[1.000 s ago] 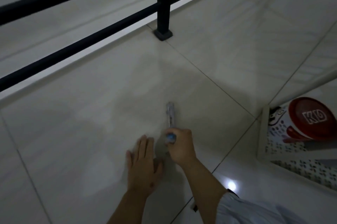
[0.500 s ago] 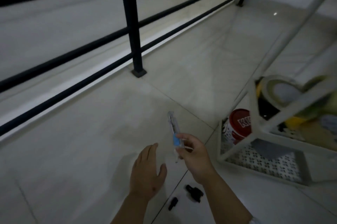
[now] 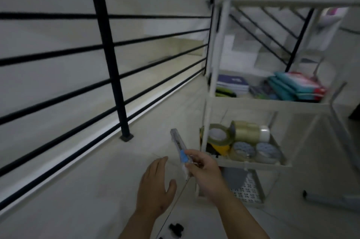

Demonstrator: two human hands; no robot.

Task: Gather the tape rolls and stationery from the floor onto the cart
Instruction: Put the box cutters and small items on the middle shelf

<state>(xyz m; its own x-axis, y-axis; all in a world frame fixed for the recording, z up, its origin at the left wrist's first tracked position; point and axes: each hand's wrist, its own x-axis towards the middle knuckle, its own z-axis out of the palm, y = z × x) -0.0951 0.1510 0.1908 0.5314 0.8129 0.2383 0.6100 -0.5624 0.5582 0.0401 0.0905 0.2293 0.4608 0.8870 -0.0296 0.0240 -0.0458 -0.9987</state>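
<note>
My right hand [image 3: 204, 172] grips a grey utility knife with a blue slider [image 3: 179, 147], held up off the floor, its tip pointing up and away. My left hand [image 3: 155, 190] hovers open just left of it, holding nothing. To the right stands a white tiered cart [image 3: 212, 75]. Its lower shelf holds several tape rolls [image 3: 247, 141]. The shelf above carries notebooks and teal packs [image 3: 292, 86]. The right hand is close to the front left corner of the tape shelf.
A black metal railing [image 3: 109, 51] runs along the left, its post foot on the tiled floor. Small black clips [image 3: 40, 228] lie on the floor near my arms. A grey marker-like item [image 3: 327, 198] lies on the floor right of the cart.
My right hand has lifted the knife off the floor and carried it up and right toward the cart. My view rose, bringing the cart's shelves into sight. My left hand left the floor.
</note>
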